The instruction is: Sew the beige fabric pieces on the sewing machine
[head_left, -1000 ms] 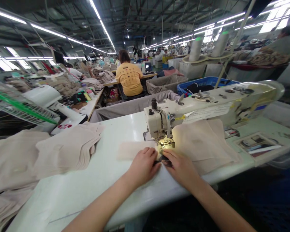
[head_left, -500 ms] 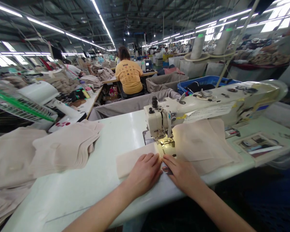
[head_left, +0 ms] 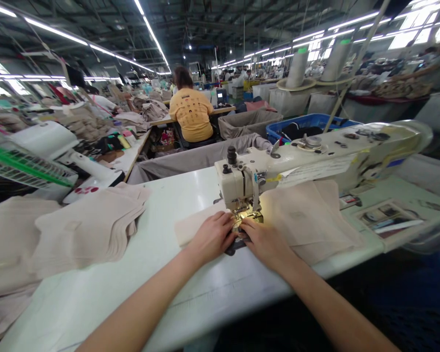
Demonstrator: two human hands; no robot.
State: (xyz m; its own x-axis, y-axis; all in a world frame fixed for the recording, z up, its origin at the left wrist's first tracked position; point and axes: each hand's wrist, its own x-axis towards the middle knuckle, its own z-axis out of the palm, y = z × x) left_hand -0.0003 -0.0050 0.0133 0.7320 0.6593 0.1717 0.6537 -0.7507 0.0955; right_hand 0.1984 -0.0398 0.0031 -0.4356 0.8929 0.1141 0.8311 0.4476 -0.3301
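Note:
A sewing machine (head_left: 238, 178) stands on the pale green table, its needle area lit yellow. My left hand (head_left: 213, 238) rests with fingers together on a folded beige fabric piece (head_left: 190, 226), just left of the presser foot. Close beside it, my right hand (head_left: 266, 242) has its fingers pinched at the right end of this piece, in front of the needle. The fingertips hide most of the held edge. To the right, larger beige fabric panels (head_left: 300, 215) lie flat against the machine's arm, near my right wrist.
Stacks of beige fabric panels (head_left: 84, 225) lie on the table's left side, by a white fan (head_left: 44, 139) with a green rim. A tray (head_left: 388, 217) with bobbins is set in the table at right. Behind are a grey cloth bin (head_left: 190, 159), a blue basket (head_left: 311, 122) and a seated person (head_left: 191, 115).
Both hands have moved away from me, up to the needle area, taking the folded fabric piece further in under the machine head. The view has shifted slightly.

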